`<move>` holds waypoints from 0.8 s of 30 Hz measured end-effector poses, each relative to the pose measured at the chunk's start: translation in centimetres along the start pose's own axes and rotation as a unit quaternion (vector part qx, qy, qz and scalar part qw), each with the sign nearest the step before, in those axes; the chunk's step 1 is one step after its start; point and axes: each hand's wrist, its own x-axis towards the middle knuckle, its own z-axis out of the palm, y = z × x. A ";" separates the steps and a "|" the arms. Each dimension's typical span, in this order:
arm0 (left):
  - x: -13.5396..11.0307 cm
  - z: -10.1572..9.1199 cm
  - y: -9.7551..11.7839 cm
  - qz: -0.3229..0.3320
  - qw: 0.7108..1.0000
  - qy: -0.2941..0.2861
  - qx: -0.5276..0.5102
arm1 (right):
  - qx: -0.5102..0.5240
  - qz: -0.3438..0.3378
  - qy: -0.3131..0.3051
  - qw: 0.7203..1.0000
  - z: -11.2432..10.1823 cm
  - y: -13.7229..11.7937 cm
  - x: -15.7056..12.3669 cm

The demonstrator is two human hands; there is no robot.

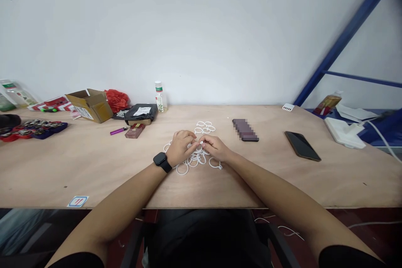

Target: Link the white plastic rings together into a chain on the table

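Note:
My left hand (181, 147), with a black watch (161, 159) on its wrist, and my right hand (215, 146) meet over a pile of white plastic rings (194, 160). Both hands are closed, thumbs and fingertips pinching a white ring (201, 143) between them; most of it is hidden by the fingers. One loose ring with a small tab (220, 167) lies just below my right hand. Behind the hands sits a small group of similar rings (199, 130), flat on the wooden table (125, 176).
Right of the rings lie a pixelated phone-shaped object (245, 130), a dark phone (302, 145) and a white power strip (344, 132). At the left stand a cardboard box (91, 106), a bottle (160, 97), a dark red packet (135, 131), a purple lighter (118, 131) and a black package (141, 113).

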 end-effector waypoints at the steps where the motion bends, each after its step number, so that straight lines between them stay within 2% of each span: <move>1: 0.0 0.0 0.0 0.001 1.000 0.000 -0.001 | -0.001 -0.001 0.003 1.000 0.0 -0.1 0.0; 7: 0.0 0.2 0.0 0.022 1.000 -0.017 -0.008 | -0.026 -0.015 0.030 0.999 0.0 -0.3 0.3; 12: 0.1 0.2 0.2 0.034 0.999 -0.030 -0.017 | -0.067 -0.018 0.011 0.998 -0.2 0.5 0.4; 17: 0.0 -0.3 -0.3 0.007 1.000 -0.021 -0.011 | -0.122 0.000 0.043 0.992 -1.6 2.9 0.6; 20: -0.1 -0.6 -0.6 -0.007 0.999 -0.049 -0.012 | -0.200 -0.004 0.063 0.978 -3.3 5.0 1.0; 24: 0.0 -0.5 -0.4 -0.005 0.996 -0.090 -0.029 | -0.228 0.025 0.109 0.967 -4.9 7.3 1.2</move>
